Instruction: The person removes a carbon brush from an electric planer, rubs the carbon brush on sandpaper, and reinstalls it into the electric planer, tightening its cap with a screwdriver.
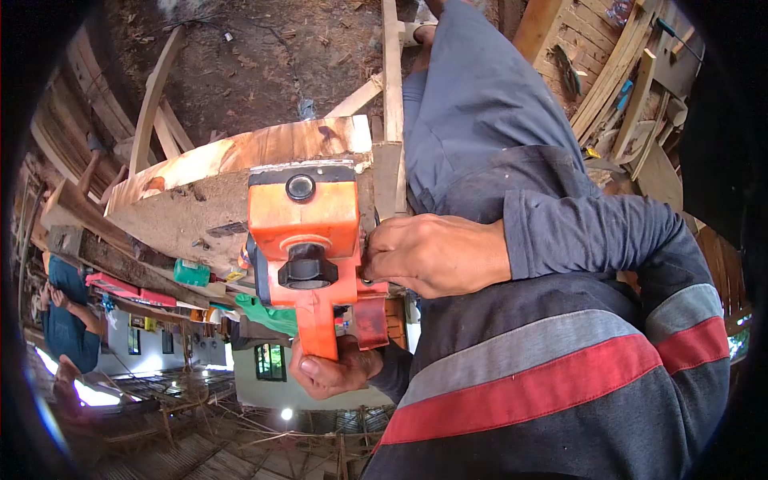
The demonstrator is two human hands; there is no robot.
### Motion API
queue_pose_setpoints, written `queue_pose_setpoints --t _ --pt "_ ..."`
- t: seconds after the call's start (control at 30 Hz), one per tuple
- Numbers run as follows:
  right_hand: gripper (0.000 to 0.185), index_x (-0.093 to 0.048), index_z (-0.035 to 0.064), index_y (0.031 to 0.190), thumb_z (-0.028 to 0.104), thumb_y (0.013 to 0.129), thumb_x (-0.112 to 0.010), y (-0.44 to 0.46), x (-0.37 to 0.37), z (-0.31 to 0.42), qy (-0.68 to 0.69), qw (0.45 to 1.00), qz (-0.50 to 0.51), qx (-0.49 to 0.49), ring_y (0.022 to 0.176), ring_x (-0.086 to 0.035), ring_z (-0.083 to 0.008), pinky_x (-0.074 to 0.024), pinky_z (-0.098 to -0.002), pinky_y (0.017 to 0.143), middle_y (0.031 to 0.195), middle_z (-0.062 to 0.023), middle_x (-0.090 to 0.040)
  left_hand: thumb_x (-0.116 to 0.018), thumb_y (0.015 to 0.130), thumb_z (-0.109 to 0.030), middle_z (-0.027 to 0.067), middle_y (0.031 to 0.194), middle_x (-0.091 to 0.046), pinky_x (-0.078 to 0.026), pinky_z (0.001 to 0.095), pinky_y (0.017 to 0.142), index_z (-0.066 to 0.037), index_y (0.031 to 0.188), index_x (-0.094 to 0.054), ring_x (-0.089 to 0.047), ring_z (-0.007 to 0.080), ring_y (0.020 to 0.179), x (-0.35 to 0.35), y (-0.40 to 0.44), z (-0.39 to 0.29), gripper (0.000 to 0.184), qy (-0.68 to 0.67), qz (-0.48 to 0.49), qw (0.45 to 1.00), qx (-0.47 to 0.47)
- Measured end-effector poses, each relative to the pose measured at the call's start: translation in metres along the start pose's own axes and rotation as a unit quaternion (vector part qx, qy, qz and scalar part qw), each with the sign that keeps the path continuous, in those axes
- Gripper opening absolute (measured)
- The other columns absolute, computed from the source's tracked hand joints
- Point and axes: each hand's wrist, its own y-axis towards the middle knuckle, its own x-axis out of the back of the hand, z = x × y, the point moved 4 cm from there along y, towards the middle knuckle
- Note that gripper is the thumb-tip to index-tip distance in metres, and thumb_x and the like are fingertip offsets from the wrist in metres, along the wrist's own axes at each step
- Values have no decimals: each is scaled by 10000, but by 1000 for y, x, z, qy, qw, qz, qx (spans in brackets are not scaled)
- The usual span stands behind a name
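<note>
Steadying the orange electric planer against the curved timber, I judge, my left hand grips its handle; my right hand curls alongside, grip unclear.

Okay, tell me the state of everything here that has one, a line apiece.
Orange power tool, held; running or off, can't tell
Left hand, closed on the tool's handle
Right hand, fingers curled at the tool's side; grip unclear
Curved wood slab, edge paler, with dark patches; broad face duller brown
Ceiling light, lit
Window, open or shut, can't tell
</note>
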Motion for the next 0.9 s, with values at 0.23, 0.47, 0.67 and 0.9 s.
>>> queue_pose_setpoints --t 0.23,0.47,0.67,0.9 --pt "155 -642 -12 926 71 796 -648 3 1 -1 -20 999 26 -6 963 -624 -392 -533 -463 802 949 -197 -619 -553 912 -281 158 633 -549 -376 328 433 71 748 -590 -518 228 504 6 5 2 390 11 9 994 -104" --pt "195 -636 -13 958 62 779 -646 2 0 -2 -21 999 27 1 1010 -614 -389 -533 -463 820 992 -194 -615 -563 917 -303 177 652 -562 -374 333 443 79 769 -594 -528 237 522 8 4 1 410 18 16 997 -68" --pt "181 -630 -26 928 74 779 -649 5 1 0 -34 999 41 -2 990 -615 -390 -531 -454 828 971 -196 -617 -561 932 -306 177 663 -569 -391 315 444 78 789 -601 -535 228 533 17 5 11 412 -9 40 998 -50" --pt "132 -641 -7 983 70 876 -650 3 0 0 -44 999 27 -14 910 -608 -364 -528 -427 789 933 -170 -596 -557 937 -311 172 672 -569 -398 308 445 73 788 -602 -533 221 534 13 1 12 415 -3 39 999 -36"
